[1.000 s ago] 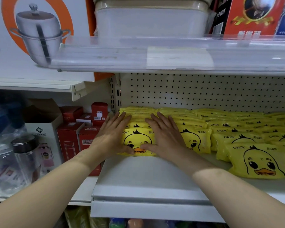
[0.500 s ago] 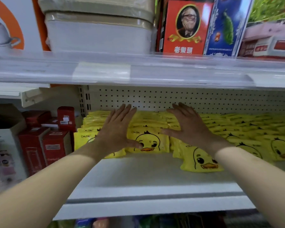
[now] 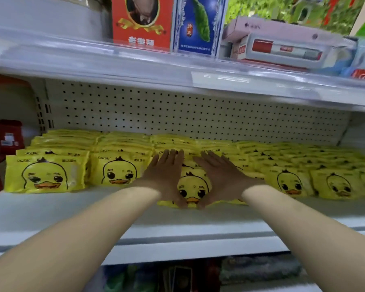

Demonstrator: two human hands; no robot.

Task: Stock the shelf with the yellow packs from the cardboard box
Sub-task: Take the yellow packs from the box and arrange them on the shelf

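Yellow film under both palms: the left grip [image 3: 167, 175] and right grip [image 3: 221, 178] lie flat, fingers straight, clamped on nothing. They press down on one duck-faced pack [image 3: 192, 187], thumbs meeting at its near edge. That pack sits squarely between the two, equally near each, its long axis running side to side along the shelf [image 3: 72, 209]. Its front edge pokes out closer to the shelf lip than the neighbouring packs [image 3: 118, 173], so the call, I'd say, is a straight shove toward the pegboard back [image 3: 177, 114]. Count: two grips, one pack beneath them, and five duck faces across the front row including it, possibly a sixth at far right. The overlapping rows behind are too blurred to count. The cardboard box is out of view.
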